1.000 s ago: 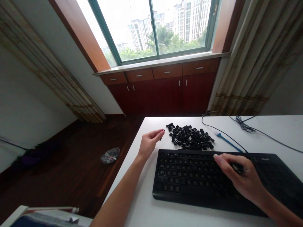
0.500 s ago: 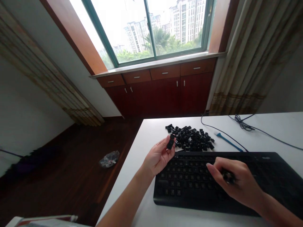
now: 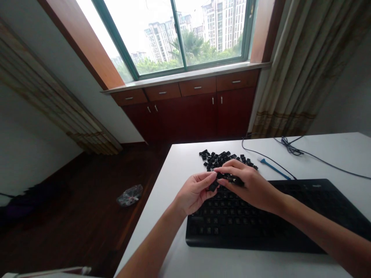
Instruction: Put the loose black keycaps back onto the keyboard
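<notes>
My left hand (image 3: pixel 197 191) is closed, pinching black keycaps (image 3: pixel 213 186) between thumb and fingers above the left end of the black keyboard (image 3: pixel 261 239). My right hand (image 3: pixel 252 183) meets it there, with thumb and fingertips closing on a keycap (image 3: pixel 220 175) beside the left fingertips. More small dark pieces (image 3: pixel 236 180) sit in the curl of the right palm, mostly hidden, so their kind is hard to make out. The keyboard's left part shows bare key sockets. Behind both hands lies a loose pile of black keycaps (image 3: pixel 213 158), partly covered by the right hand.
On the white table (image 3: pixel 156 216), a blue tool with a pale tip (image 3: pixel 274 168) lies behind the keyboard. A black cable (image 3: pixel 292 148) runs across the back right. Past the table's left edge, a clear plastic bag (image 3: pixel 130 195) lies on the dark floor.
My right hand has moved left and up from over the keyboard to my left hand, and its fingertips now touch the keycaps there. The view has shifted slightly.
</notes>
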Motion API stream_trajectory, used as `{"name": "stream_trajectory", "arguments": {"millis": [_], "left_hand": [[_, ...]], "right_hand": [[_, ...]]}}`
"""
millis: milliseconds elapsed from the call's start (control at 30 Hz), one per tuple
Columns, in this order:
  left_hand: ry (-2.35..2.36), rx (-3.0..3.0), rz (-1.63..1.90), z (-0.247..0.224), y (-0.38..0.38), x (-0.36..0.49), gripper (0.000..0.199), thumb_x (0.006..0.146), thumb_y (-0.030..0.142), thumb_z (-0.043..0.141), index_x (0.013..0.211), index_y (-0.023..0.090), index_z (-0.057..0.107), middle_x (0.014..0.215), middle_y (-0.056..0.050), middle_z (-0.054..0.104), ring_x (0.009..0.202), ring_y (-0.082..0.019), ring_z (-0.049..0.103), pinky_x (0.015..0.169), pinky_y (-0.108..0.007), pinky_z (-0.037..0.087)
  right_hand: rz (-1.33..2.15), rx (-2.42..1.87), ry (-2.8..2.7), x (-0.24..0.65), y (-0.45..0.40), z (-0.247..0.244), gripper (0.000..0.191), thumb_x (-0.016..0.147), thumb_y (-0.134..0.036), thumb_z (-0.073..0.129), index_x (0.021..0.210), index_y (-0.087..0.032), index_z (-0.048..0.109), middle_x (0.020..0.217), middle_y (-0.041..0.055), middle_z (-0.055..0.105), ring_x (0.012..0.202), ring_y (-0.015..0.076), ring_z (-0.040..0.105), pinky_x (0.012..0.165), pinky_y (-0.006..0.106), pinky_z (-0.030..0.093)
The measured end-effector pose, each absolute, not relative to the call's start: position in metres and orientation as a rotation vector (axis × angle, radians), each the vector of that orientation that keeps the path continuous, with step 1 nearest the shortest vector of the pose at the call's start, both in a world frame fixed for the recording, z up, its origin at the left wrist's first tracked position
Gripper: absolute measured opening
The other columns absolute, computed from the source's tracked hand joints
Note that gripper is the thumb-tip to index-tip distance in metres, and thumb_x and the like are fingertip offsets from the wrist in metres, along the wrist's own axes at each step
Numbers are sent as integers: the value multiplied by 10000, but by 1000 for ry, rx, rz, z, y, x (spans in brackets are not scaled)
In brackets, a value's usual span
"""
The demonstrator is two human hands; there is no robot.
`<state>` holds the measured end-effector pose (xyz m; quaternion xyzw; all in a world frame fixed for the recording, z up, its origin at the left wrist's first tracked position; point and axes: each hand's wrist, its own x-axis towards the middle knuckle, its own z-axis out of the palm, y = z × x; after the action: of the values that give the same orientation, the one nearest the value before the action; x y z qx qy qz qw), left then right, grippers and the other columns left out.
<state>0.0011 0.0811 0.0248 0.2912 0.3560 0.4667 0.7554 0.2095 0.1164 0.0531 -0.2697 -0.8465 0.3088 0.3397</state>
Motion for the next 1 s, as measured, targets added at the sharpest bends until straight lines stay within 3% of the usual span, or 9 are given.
{"name": "stream_trajectory", "arguments": {"millis": [200, 367, 533, 767, 1000], "left_hand": [[775, 563, 1164, 26, 85, 1, 234, 849, 238, 770, 1030, 92, 749, 947, -83, 737, 788, -100, 686, 705, -158, 585], [744, 342, 1384, 22, 94, -4, 132, 893, 152, 701, 1001, 92, 745, 998, -101, 734, 816, -116, 704, 737, -185, 598], [732, 257, 1495, 15, 101, -10, 109, 927, 124, 642, 951, 84, 740, 993, -101, 727, 829, -108, 701, 768, -188, 601], [760, 173, 1604, 10, 109, -20, 91, 893, 103, 677, 965, 69, 722, 989, -113, 721, 786, -122, 695, 666, -188, 604], [794, 11, 1700, 9, 124, -46, 112, 961, 109, 572, 934, 83, 677, 883, -89, 694, 689, -88, 659, 590, -152, 577]], "right_hand": [[808, -844, -1989, 204, 116, 55, 144, 916, -319, 669, 1024, -225, 679, 987, 46, 702, 903, 197, 673, 826, 329, 532], [806, -855, -2035, 208, 106, 48, 214, 934, -246, 618, 1146, -247, 646, 991, 23, 700, 874, 174, 675, 809, 308, 523], [804, -807, -2213, 205, 93, 38, 206, 919, -133, 552, 1034, -254, 672, 1034, 16, 687, 935, 171, 670, 851, 307, 521], [590, -1149, -2314, 226, 115, 31, 206, 929, -259, 564, 1109, -261, 664, 1077, 28, 697, 939, 218, 675, 844, 360, 517], [500, -1127, -2574, 189, 139, 33, 218, 955, -265, 529, 1088, -259, 703, 1121, 25, 698, 929, 198, 685, 840, 319, 507]]}}
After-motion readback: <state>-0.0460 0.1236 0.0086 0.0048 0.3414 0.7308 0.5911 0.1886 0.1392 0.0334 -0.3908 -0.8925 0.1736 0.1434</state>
